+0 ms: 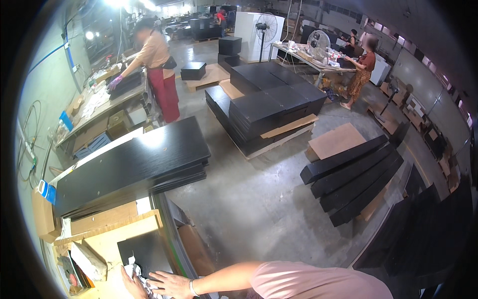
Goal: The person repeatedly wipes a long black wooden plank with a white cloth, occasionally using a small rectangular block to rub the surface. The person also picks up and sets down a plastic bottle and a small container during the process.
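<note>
At the lower left, a black panel [149,249] lies on a light wooden worktop. A crumpled white piece, cloth or paper [133,269], sits at the panel's near edge, between my hands. My left hand [132,285] is beside it, fingers stretched out along its left side. From the right reaches my right hand [170,285], with a band at the wrist and fingers spread over the white material. The picture's lower edge cuts off part of my left hand.
Beyond the worktop lies a stack of long black panels [134,157], a blue-and-white container [47,191] at its left end. More black panels [274,102] are piled on the floor; black beams [353,174] lie right. One person [158,65] works at the left bench, another [363,65] farther right.
</note>
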The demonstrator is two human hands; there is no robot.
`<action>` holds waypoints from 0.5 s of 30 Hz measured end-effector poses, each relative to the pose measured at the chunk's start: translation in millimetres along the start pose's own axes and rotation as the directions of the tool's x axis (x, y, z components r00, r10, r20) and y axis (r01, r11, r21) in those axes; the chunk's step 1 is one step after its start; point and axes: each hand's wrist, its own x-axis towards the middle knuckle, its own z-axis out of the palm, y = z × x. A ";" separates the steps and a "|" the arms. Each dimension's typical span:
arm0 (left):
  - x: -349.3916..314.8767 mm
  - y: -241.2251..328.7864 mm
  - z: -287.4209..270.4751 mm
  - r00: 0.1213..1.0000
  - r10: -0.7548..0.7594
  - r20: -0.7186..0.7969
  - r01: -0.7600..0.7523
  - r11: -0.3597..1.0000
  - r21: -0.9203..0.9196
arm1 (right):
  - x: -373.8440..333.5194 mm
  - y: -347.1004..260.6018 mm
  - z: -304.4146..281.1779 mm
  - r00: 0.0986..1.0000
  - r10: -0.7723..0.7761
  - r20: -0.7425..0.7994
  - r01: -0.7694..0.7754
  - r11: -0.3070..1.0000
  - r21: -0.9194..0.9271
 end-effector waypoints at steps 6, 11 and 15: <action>-84.8 59.4 -41.9 0.979 -0.171 0.110 0.192 0.956 -0.224 | -13.6 5.8 -19.5 0.999 0.046 -0.025 -0.041 0.985 0.166; -166.8 89.1 -102.8 0.843 -0.446 0.300 0.535 0.746 -0.395 | -7.1 4.9 -6.5 1.000 0.013 -0.020 -0.012 0.999 0.039; -252.3 8.3 -119.4 0.901 -0.430 0.063 0.425 0.842 -0.332 | 3.8 -18.4 -24.4 0.999 -0.037 0.030 0.041 0.991 -0.131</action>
